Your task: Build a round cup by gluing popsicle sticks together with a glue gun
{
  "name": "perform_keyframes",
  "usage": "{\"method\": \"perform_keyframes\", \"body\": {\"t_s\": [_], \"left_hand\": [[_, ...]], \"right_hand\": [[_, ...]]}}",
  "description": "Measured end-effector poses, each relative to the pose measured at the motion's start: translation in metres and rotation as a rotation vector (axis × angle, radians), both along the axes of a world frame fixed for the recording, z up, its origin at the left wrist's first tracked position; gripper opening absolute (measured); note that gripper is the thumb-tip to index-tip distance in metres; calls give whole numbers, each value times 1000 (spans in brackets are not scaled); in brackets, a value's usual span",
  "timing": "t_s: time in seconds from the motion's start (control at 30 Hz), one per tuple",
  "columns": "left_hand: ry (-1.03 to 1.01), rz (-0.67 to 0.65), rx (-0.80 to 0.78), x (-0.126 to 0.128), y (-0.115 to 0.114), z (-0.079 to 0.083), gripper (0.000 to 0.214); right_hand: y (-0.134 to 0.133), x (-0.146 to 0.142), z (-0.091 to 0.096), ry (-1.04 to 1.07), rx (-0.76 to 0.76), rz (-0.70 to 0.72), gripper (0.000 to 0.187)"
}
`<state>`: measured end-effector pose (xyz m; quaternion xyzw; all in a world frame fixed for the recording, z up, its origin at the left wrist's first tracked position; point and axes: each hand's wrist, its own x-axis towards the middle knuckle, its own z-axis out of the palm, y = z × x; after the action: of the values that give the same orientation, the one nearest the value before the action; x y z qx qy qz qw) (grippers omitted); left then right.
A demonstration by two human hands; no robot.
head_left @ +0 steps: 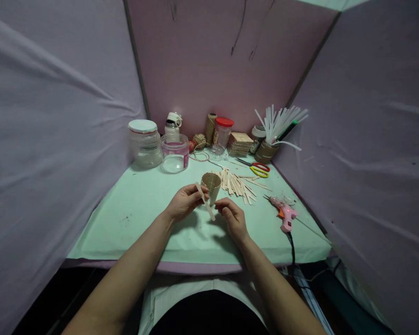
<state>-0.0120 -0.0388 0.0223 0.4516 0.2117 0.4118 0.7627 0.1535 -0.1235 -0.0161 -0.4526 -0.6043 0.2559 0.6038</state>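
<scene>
My left hand (185, 201) pinches a wooden craft stick (205, 201) that slants down to the right. Just behind it a brown cardboard tube (211, 185) is held above the table, between both hands. My right hand (232, 217) is curled with its fingertips at the tube's lower end and the stick's tip. A heap of several more craft sticks (236, 184) lies on the pale green table (132, 209) just beyond the hands.
A pink glue gun (283, 212) with a black cord lies at the right. Scissors (256, 168) with red and yellow handles lie behind the sticks. Jars (145, 143), a plastic tub (175, 153), twine (199, 140), stacked wood pieces (240, 143) and a cup of white glue sticks (269, 139) line the back wall.
</scene>
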Motion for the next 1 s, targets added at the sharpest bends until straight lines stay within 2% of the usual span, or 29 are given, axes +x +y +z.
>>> {"method": "perform_keyframes", "body": {"t_s": [0.1, 0.23, 0.4, 0.53, 0.67, 0.77, 0.83, 0.9, 1.0], "left_hand": [[14, -29, 1, 0, -1, 1, 40], [61, -6, 7, 4, -2, 0, 38], [-14, 95, -9, 5, 2, 0, 37], [-106, 202, -59, -1, 8, 1, 39], [-141, 175, -97, -6, 11, 0, 41], [-163, 140, -104, -7, 12, -2, 39], [-168, 124, -108, -7, 13, -2, 38], [-171, 109, -108, -7, 13, -1, 40], [-171, 83, -99, -7, 12, 2, 46]], "right_hand": [[-1, -4, 0, 78, -45, 61, 23], [-4, -10, 3, 85, -24, 20, 18], [-11, -12, 5, -5, 71, -59, 20], [-31, 0, 5, -51, 101, -121, 19], [-62, 22, 6, -351, 41, -46, 21], [-82, 40, 6, -570, -41, -78, 27], [-91, 56, 3, -596, -100, -200, 23], [-95, 77, -1, -558, -157, -427, 19], [-94, 116, -6, -524, -323, -815, 44]]}}
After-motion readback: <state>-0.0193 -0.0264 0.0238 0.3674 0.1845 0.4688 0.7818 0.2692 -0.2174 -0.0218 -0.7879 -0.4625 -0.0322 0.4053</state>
